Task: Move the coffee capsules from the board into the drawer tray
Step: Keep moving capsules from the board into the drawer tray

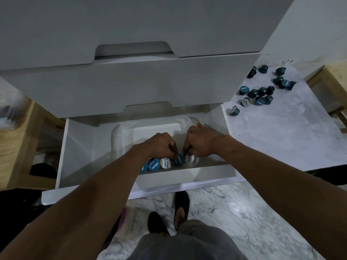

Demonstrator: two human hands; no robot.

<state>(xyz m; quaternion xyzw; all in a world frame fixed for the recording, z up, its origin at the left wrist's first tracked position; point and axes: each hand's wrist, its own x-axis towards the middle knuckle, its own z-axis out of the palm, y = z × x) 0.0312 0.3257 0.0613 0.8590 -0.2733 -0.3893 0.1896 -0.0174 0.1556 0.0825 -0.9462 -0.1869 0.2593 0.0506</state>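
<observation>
now left hand pinches blue capsule, right hand pinches cream capsule, both inside tray.

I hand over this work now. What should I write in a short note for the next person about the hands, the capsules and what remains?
Left hand: inside the clear tray, pinching a blue-lid capsule.
Right hand: beside it, pinching a pale-lid capsule.
Done: a short capsule row lies along the tray's near wall, in the open drawer.
Left: more than ten loose capsules lie scattered on the board.
</observation>
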